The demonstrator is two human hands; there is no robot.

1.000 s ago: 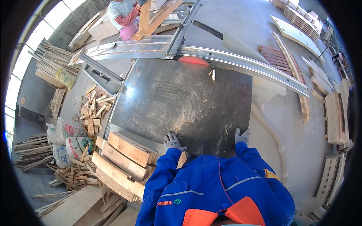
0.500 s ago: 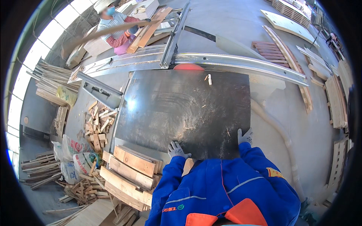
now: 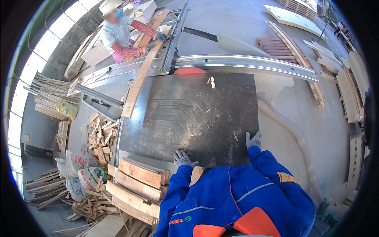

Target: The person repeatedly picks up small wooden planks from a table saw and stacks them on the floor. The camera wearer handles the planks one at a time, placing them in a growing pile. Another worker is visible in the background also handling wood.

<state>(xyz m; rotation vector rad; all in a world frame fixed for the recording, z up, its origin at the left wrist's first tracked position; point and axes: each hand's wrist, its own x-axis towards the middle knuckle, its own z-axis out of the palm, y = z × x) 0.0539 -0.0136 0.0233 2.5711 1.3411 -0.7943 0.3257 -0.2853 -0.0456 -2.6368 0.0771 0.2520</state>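
Long plank (image 3: 142, 81) now over black tabletop (image 3: 189, 110)

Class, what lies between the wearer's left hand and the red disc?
In the head view, black tabletop with pale dust and wood chips lies between the left hand and the red disc.

The head view (wide fisheye) looks down across the black tabletop (image 3: 185, 106).

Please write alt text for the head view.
Grey-gloved left hand and right hand rest at the near side of a black rectangular tabletop; opposite, a co-worker holds a long brown wooden board over its far left corner.
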